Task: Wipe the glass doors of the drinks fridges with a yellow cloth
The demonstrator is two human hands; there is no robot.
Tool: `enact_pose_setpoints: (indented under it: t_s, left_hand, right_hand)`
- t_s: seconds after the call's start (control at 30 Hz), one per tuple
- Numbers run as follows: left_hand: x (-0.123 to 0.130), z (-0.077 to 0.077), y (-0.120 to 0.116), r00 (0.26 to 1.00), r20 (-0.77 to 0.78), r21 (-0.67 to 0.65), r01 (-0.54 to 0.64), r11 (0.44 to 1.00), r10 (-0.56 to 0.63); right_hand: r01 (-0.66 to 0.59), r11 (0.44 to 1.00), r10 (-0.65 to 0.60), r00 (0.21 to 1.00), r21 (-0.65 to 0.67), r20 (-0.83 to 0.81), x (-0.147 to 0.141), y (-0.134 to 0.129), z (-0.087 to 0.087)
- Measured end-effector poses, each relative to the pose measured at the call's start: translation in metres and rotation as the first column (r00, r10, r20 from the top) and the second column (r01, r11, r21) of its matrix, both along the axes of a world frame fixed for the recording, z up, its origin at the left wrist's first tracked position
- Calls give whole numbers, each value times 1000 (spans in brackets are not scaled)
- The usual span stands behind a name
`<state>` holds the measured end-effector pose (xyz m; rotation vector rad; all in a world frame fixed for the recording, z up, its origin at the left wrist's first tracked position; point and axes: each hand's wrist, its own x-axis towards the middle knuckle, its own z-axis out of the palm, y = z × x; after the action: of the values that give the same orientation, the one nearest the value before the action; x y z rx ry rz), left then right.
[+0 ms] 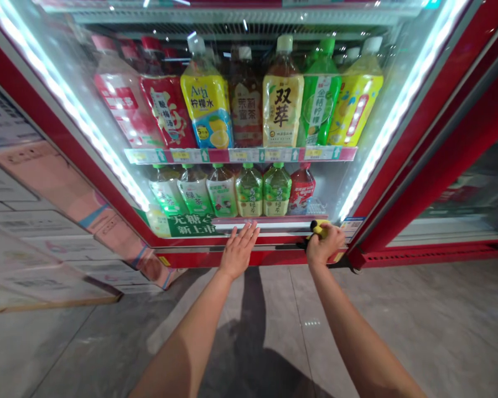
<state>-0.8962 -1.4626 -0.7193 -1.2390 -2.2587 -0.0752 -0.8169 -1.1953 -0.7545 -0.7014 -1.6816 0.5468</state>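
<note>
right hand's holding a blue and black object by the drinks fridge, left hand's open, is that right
Only the colour is wrong: the head view shows a yellow and black object in the right hand by the drinks fridge; the left hand is open.

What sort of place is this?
Probably a shop or supermarket: a lit, red-framed drinks cooler holds rows of colourful plastic bottles, a pale shelf strip carries what look like price labels, and printed white-and-pink cartons are stacked alongside.

The cooler door (pixel 327 185) looks like glossy glass, its painted frame (pixel 66 138) shiny, the bottles (pixel 283 102) smooth plastic, the hand tool (pixel 323 225) plastic, the cartons (pixel 66 224) matt paperboard, the floor tiles (pixel 431 326) faintly glossy.
</note>
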Motion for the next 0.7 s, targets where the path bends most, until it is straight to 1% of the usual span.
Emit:
enact_pose_setpoints:
  t_s: [0.03, 0.07, 0.13, 0.17, 0.2, 0.23, 0.27, 0.37, 0.43, 0.5, 0.57, 0.6, 0.63, 0.7]
  left_hand:
    - [-1, 0, 0, 1000, -9, -2, 0, 1000, 0]
    - [-2, 0, 0, 1000, -17, 0, -3, 1000, 3]
    - [-3, -1, 1, 999, -29, 15, -17, 1000, 18]
    - [-4, -2, 3, 999, -31, 24, -25, 999, 25]
    - [-4, -3, 5, 999, -32, 31, -27, 999, 28]
    - [-5, -4, 7, 999, -35, 37, -25, 999, 27]
    - [-5, -5, 10, 999, -41, 44, -19, 999, 20]
    - [-5, -4, 23, 998, -64, 63, 21, 998, -17]
    - [-3, 0, 33, 997, -75, 69, 42, 997, -37]
    - [0, 5, 41, 995, -85, 64, 62, 996, -56]
    - [3, 11, 45, 992, -100, 53, 77, 996, -72]
    - [4, 13, 46, 992, -105, 44, 79, 996, -74]
    - [4, 15, 45, 992, -107, 33, 76, 997, -72]
    - [4, 19, 38, 994, -100, 4, 46, 999, -45]
  right_hand:
    - [-36, 999, 36, 999, 10, -2, -7, -15, 3]
    - [-133, 990, 133, 991, 36, 14, -12, -30, 6]
    - [-320, 941, 311, 946, 113, 88, -15, -48, 11]
    - [-396, 906, 378, 916, 147, 134, -14, -49, 13]
    - [-442, 880, 415, 894, 173, 168, -10, -45, 16]
    - [-458, 868, 428, 886, 191, 179, -6, -37, 19]
    - [-444, 874, 418, 894, 200, 159, -1, -24, 22]
    - [-293, 943, 304, 951, 155, -51, 12, 24, 34]
    - [-189, 979, 200, 960, 76, -194, 14, 52, 43]
    - [-83, 995, 64, 950, -50, -306, 10, 71, 54]
    - [5, 983, -74, 924, -181, -376, 0, 78, 65]
    - [37, 973, -126, 910, -227, -394, -6, 77, 71]
    - [55, 968, -151, 906, -244, -396, -13, 71, 75]
    - [61, 974, -142, 916, -218, -375, -26, 48, 81]
